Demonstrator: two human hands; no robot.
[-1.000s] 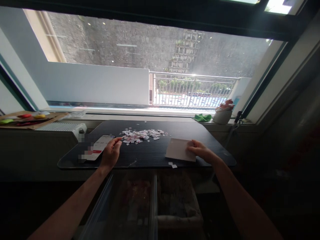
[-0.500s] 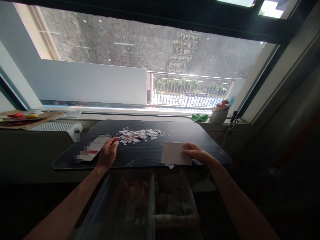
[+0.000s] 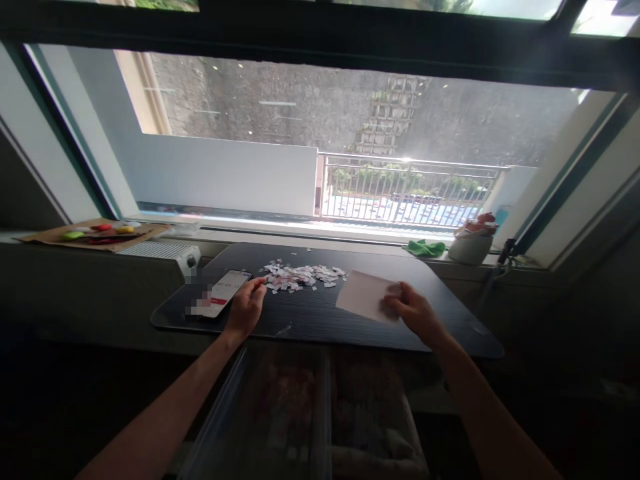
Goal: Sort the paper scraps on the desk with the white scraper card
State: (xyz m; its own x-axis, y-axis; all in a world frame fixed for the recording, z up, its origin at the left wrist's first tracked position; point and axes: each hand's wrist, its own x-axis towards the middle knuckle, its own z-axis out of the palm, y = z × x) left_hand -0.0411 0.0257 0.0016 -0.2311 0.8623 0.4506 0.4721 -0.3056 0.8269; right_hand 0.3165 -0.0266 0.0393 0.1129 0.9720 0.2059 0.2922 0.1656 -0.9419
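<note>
Right fingers pinch the sheet at its right edge (left fingers, grip unclear).

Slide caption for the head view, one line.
Right hand holding a flat, pale rectangular sheet over a black table, left hand beside small whitish scraps.

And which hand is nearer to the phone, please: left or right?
Left. The left hand is just beside the phone, at its right edge in the picture. The right hand is farther away, across the table, holding a pale sheet.
</note>
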